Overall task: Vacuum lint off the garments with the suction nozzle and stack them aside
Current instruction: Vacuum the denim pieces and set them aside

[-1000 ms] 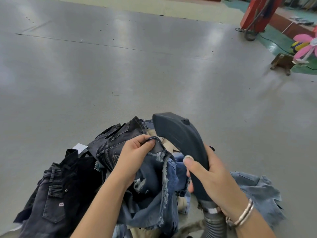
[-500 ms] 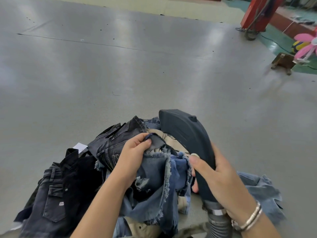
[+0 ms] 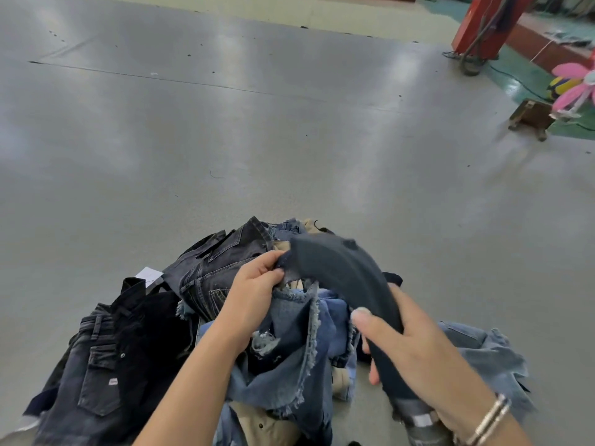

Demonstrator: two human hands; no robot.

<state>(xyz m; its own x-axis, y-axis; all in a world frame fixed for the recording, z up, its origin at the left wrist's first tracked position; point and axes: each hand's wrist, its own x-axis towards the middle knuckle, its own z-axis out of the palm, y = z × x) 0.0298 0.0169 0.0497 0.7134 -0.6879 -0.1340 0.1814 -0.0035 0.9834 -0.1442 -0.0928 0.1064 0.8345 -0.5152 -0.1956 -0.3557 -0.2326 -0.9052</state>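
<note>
A heap of denim garments (image 3: 206, 278) lies on the grey floor in front of me. My left hand (image 3: 254, 294) pinches the top edge of a frayed blue denim piece (image 3: 289, 349) and holds it up over the heap. My right hand (image 3: 415, 352) grips the dark curved suction nozzle (image 3: 341, 272), whose tip lies against the pinched fabric beside my left fingers. The nozzle's ribbed hose (image 3: 421, 429) runs down under my right wrist. Black jeans (image 3: 106, 365) lie at the left of the heap, lighter blue denim (image 3: 483, 355) at the right.
Wide grey floor (image 3: 225, 140) stretches ahead of the heap. At far right stand a small wooden stool (image 3: 531, 119), a pink flower-shaped toy (image 3: 576, 88) and a red machine base (image 3: 483, 24) with cables. A white tag (image 3: 148, 275) lies by the heap.
The nozzle tip has swung left and down onto the fabric held by my left hand. My right hand shifted with it. My left hand keeps its pinch.
</note>
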